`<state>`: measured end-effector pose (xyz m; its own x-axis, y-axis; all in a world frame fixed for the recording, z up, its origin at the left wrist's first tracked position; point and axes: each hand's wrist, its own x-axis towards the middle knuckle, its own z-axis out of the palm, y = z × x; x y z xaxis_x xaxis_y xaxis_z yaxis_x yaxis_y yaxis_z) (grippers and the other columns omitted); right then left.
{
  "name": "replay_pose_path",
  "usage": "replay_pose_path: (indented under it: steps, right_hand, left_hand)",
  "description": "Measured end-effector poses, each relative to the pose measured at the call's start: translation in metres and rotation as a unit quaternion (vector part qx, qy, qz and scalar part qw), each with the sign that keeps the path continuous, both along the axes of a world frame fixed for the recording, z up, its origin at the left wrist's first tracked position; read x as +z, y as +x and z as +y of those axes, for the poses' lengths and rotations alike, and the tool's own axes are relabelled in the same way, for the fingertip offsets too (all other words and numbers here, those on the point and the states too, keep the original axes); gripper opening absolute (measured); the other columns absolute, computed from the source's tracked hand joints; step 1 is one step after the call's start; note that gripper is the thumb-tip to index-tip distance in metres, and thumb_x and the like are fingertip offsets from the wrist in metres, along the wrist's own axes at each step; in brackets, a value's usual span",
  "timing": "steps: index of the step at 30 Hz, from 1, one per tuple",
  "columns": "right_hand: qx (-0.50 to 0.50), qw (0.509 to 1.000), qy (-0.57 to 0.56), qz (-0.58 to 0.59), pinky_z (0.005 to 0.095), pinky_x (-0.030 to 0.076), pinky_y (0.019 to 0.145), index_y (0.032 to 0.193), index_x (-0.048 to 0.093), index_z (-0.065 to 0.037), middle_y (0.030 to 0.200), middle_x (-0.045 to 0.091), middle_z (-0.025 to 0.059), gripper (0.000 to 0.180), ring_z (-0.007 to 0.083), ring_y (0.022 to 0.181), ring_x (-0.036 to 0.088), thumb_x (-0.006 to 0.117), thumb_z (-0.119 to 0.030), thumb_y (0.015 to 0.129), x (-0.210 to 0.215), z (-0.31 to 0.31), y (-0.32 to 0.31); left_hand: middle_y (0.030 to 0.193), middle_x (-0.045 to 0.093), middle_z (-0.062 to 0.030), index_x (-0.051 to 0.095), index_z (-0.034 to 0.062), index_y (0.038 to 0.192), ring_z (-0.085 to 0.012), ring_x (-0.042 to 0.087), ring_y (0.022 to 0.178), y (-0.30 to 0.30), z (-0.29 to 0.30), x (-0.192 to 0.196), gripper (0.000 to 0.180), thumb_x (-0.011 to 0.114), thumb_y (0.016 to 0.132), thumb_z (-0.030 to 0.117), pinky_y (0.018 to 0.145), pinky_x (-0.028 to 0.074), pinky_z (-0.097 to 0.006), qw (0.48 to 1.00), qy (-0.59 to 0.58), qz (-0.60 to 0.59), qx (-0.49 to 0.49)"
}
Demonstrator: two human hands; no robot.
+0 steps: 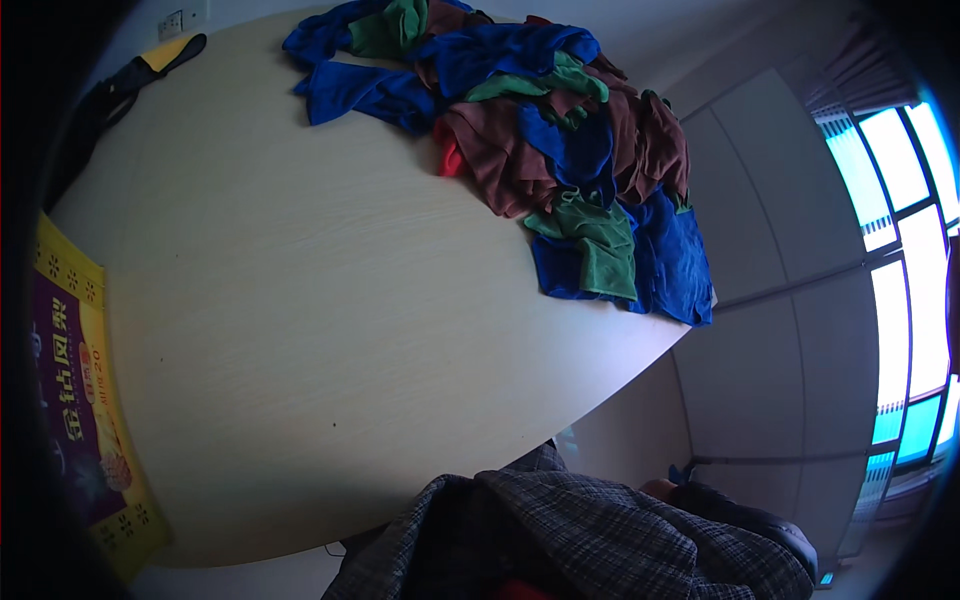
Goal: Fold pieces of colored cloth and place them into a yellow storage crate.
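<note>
A heap of crumpled cloths (pixel 560 150) in blue, green, brown and a bit of red lies along the far right side of the pale wooden table (pixel 300 300). At its near end, a green cloth (pixel 605 250) lies over a blue cloth (pixel 668 250) that reaches the table's edge. My plaid sleeve (pixel 620 535) is at the lower edge, below the table. Beyond it shows a small skin-toned patch (pixel 658 488), perhaps part of my right hand; its fingers are hidden. My left hand is out of the picture. Neither hand is seen touching the cloths.
A yellow and purple printed box (pixel 75 390) stands at the left edge. A black and yellow strap-like item (pixel 150 65) lies at the far left, near a wall socket (pixel 172 22). A dark rounded object (pixel 745 520) shows beside my sleeve. Pale panels (pixel 760 200) and bright windows (pixel 905 300) are on the right.
</note>
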<state>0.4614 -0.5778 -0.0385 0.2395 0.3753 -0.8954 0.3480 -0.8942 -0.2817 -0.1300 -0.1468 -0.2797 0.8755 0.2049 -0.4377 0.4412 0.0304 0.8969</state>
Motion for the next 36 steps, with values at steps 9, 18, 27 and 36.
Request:
replay_pose_path:
  steps: [9, 18, 27, 36]
  right_hand:
    - [-0.416, 0.896, -0.151, 0.037, 0.0502, 0.058, 0.079, 0.122, 0.064, -0.004, 0.118, 0.067, 0.0200, 0.031, 0.0380, 0.096, 0.069, 0.057, -0.022, 0.099, -0.100, -0.064, -0.083]
    - [0.120, 0.951, 0.275, -0.078, 0.0483, 0.057, 0.082, 0.114, 0.066, -0.003, 0.107, 0.069, 0.0184, 0.027, 0.0390, 0.093, 0.068, 0.060, -0.019, 0.094, -0.218, -0.046, -0.130]
    - [0.010, 0.965, 0.264, -0.002, 0.0478, 0.057, 0.080, 0.111, 0.066, -0.003, 0.104, 0.069, 0.0178, 0.025, 0.0377, 0.091, 0.068, 0.059, -0.019, 0.093, -0.203, -0.004, -0.132]
    - [-0.082, 0.976, 0.196, 0.055, 0.0473, 0.057, 0.078, 0.109, 0.066, -0.003, 0.100, 0.070, 0.0172, 0.023, 0.0363, 0.090, 0.068, 0.059, -0.018, 0.092, -0.172, -0.096, -0.087]
  left_hand:
    - [0.111, 0.070, -0.0098, 0.068, 0.0040, 0.112, -0.0220, 0.066, 0.099, 0.003, 0.053, -0.008, 0.031, 0.053, 0.100, 0.028, 0.090, 0.052, -0.037, 0.995, 0.073, 0.021, -0.068]
    - [0.111, 0.070, -0.0102, 0.069, 0.0040, 0.112, -0.0224, 0.066, 0.100, -0.028, 0.102, 0.014, 0.032, 0.052, 0.100, 0.029, 0.090, 0.052, -0.037, 0.976, 0.152, 0.075, -0.133]
    - [0.112, 0.070, -0.0105, 0.069, 0.0041, 0.112, -0.0228, 0.066, 0.100, -0.054, 0.134, 0.041, 0.033, 0.052, 0.100, 0.030, 0.090, 0.052, -0.038, 0.953, 0.223, 0.130, -0.160]
    - [0.112, 0.070, -0.0109, 0.069, 0.0042, 0.111, -0.0232, 0.066, 0.100, -0.041, 0.128, 0.048, 0.034, 0.052, 0.100, 0.031, 0.090, 0.052, -0.038, 0.940, 0.248, 0.152, -0.181]
